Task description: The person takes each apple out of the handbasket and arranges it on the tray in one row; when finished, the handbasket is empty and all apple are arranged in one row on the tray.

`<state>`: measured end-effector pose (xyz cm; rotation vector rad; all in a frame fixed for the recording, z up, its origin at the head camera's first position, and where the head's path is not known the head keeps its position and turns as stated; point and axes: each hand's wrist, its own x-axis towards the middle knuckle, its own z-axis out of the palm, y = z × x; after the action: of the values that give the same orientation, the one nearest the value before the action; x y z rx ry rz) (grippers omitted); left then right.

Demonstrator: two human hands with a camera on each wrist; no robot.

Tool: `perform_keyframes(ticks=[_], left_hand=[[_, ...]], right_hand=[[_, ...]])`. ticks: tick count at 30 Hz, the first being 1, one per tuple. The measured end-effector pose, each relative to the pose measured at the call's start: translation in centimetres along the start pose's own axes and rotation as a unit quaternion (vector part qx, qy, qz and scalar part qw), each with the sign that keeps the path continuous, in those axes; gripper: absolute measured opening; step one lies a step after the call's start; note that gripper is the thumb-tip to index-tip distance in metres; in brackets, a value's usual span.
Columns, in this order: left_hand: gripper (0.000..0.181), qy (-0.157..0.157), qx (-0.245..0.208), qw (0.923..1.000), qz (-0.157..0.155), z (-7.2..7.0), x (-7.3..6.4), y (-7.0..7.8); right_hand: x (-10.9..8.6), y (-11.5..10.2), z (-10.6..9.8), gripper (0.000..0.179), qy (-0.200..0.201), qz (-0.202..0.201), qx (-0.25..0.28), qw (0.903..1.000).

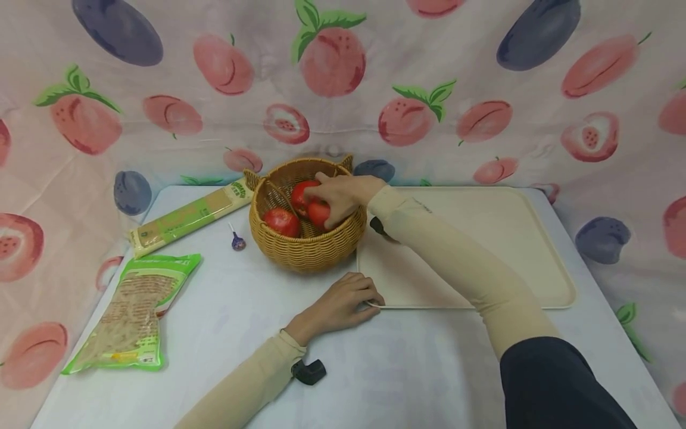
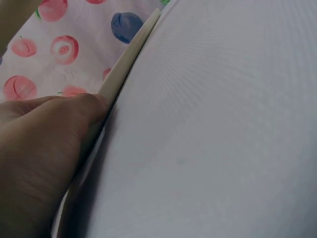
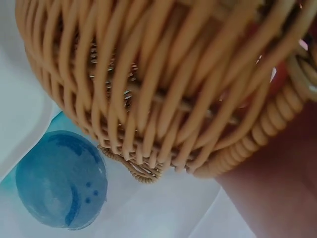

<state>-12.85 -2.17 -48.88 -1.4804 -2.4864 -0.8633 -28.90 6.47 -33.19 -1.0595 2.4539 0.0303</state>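
A wicker basket holds several round red fruits, possibly apples. My right hand reaches over its right rim, fingers curled round a red fruit; the basket wall hides that hand's fingers in the right wrist view. Beside it lie another red fruit and, further left, a third fruit. Down at the near left corner of the cream tray, my left hand grips the rim. In the left wrist view, its thumb lies against the tray's edge.
Left of the basket lies a long green-and-yellow packet, with a purple-wrapped lollipop below it. A green-edged clear bag rests at the table's left side. Behind hangs a fruit-print cloth.
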Motion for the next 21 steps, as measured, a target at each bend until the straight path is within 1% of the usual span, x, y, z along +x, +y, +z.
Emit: perform_keyframes(ticks=[5, 9, 16, 21], left_hand=[[0.009, 0.001, -0.002, 1.0, -0.002, 0.1, 0.1, 0.0], [0.01, 0.0, -0.001, 1.0, -0.003, 0.1, 0.0, 0.0], [0.01, 0.005, -0.007, 1.0, 0.001, 0.1, 0.0, -0.1], [0.01, 0.007, -0.012, 0.9999, 0.0, 0.1, -0.2, 0.0]], right_hand=[[-0.2, 0.6, 0.1, 0.061, 0.041, -0.036, 0.041, 0.9977], [-0.4, 1.0, 0.3, 0.06, 0.063, -0.057, 0.071, 0.9939], [-1.7, 1.2, -0.1, 0.059, 0.094, -0.061, 0.106, 0.988], [-2.5, 1.1, 0.0, 0.065, 0.121, -0.067, 0.133, 0.9815]])
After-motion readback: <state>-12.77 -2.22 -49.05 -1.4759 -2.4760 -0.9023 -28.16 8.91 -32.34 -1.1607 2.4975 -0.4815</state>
